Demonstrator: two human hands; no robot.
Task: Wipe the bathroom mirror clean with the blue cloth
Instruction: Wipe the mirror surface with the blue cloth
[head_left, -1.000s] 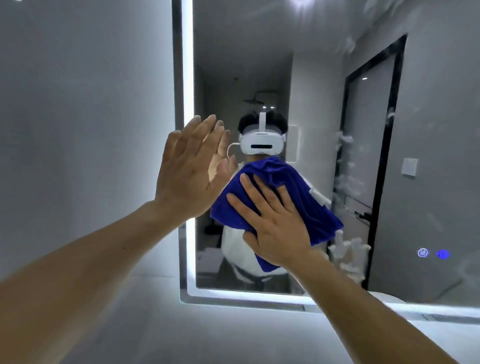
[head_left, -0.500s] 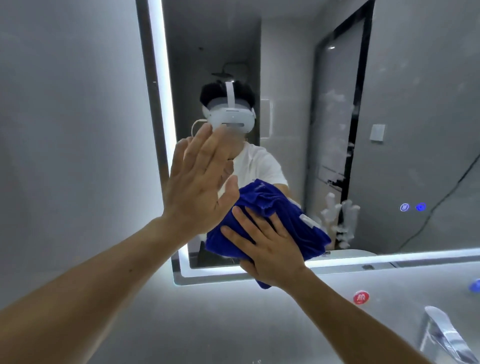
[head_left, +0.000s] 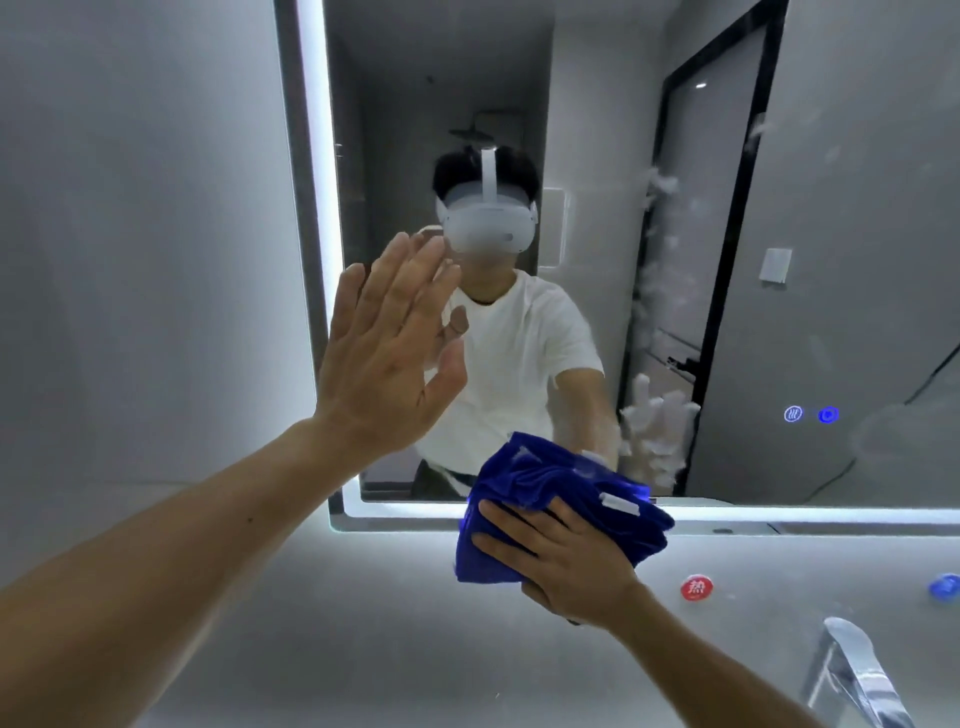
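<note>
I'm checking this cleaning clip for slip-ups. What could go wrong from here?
The left hand appears to lie flat against the mirror, so it may leave palm prints on the glass. The right hand presses the blue cloth at the mirror's bottom edge, while white foam sits just to its right and higher up. Those patches could get missed or smeared wider.

Mirror (head_left: 597, 104) x1, blue cloth (head_left: 545, 483) x1, left hand (head_left: 387, 358) + right hand (head_left: 566, 561) = 2 hands, tap (head_left: 852, 670) x1, lit btns (head_left: 793, 414) (head_left: 828, 415) x2.
</note>
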